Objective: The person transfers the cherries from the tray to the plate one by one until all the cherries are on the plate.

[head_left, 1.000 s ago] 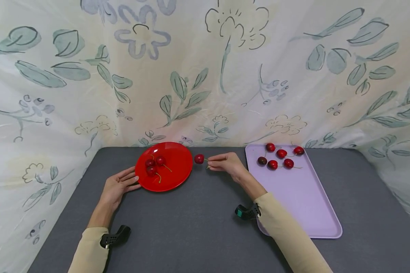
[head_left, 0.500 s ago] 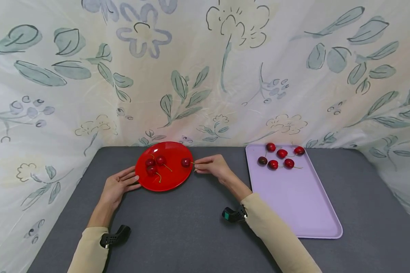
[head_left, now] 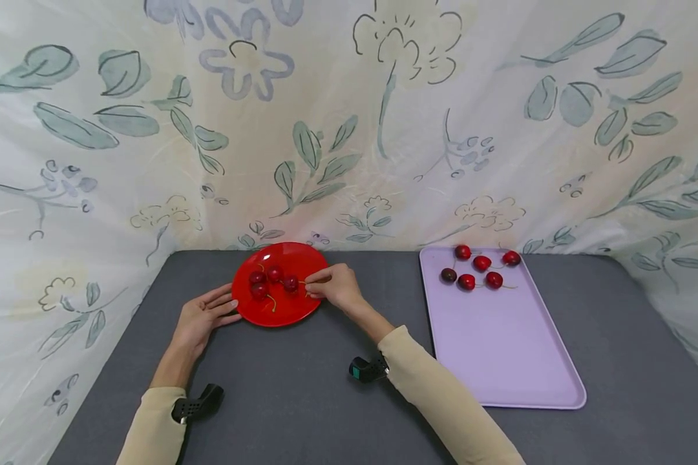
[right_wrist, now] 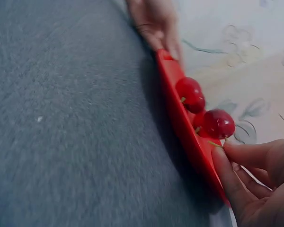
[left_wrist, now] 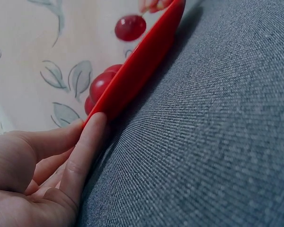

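Note:
On the red plate (head_left: 282, 316) lie three dark red cherries with thin stems, grouped left of centre. My right hand (head_left: 338, 287) pinches a fourth cherry (head_left: 291, 284) by its stem between thumb and index finger. In the left wrist view this held cherry (left_wrist: 130, 27) hangs above the plate, apart from the others. The right wrist view shows the green stem running to the fingertips. My left hand (head_left: 200, 323) holds the plate's left rim, its thumb (left_wrist: 66, 135) at the upper edge and a finger (left_wrist: 87, 146) against the outside.
A lilac tray (head_left: 512, 355) stands to the right, with several more cherries (head_left: 466, 281) near its far end. The grey cloth-covered table (head_left: 302, 400) meets a flower-patterned curtain (head_left: 326, 97) behind the plate and tray. Both wrists wear black cameras.
My right hand has carried the cherry leftward, from beside the plate to over it, close to the other cherries. The left hand has stayed at the rim.

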A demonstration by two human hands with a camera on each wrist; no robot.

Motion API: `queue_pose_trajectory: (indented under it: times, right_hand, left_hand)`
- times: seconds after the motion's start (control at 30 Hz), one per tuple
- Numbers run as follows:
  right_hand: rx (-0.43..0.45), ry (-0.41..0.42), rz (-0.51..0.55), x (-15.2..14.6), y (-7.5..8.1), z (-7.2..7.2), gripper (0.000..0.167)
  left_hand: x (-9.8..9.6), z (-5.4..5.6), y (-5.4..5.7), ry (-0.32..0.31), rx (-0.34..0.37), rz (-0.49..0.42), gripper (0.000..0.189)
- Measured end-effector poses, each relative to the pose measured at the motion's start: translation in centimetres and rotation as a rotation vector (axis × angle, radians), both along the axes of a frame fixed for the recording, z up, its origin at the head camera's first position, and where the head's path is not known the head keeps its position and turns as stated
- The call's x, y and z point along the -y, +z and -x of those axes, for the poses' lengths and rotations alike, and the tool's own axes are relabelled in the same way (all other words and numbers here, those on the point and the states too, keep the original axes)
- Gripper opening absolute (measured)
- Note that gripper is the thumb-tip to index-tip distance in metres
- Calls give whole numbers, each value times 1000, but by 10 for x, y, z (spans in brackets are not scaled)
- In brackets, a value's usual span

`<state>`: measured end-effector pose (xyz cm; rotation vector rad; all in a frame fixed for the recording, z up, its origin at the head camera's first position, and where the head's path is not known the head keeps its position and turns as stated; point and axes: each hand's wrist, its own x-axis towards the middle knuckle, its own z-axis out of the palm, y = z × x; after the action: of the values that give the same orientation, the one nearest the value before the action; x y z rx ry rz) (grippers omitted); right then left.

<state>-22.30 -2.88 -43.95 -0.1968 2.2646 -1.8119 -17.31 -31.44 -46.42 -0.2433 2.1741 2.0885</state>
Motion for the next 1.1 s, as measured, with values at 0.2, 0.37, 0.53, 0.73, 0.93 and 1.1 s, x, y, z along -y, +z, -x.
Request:
queue_pose_trajectory:
  times: [0.2, 0.37, 0.53, 0.73, 0.93, 1.1]
  right_hand:
    - [-86, -24, -149, 23, 1, 0, 11]
    - [-89, -55, -175, 35, 1, 3, 11]
    - [-111, -70, -199, 42, 0, 5, 11]
    - [-116, -56, -198, 48, -1, 4, 10]
    - [-109, -61, -204, 49, -1, 4, 12]
    - [-111, -75, -219, 46, 4, 0, 12]
  left_hand:
    - [0, 0, -1, -3, -4, -14, 62]
    - [-2, 1, 0, 3, -8, -14, 62]
    - [-3, 1, 0, 13, -1, -15, 63]
    - [0, 0, -3, 9, -5, -28, 62]
    - [-1, 0, -2, 7, -20, 0, 61]
    - [-1, -1, -2, 7, -24, 0, 62]
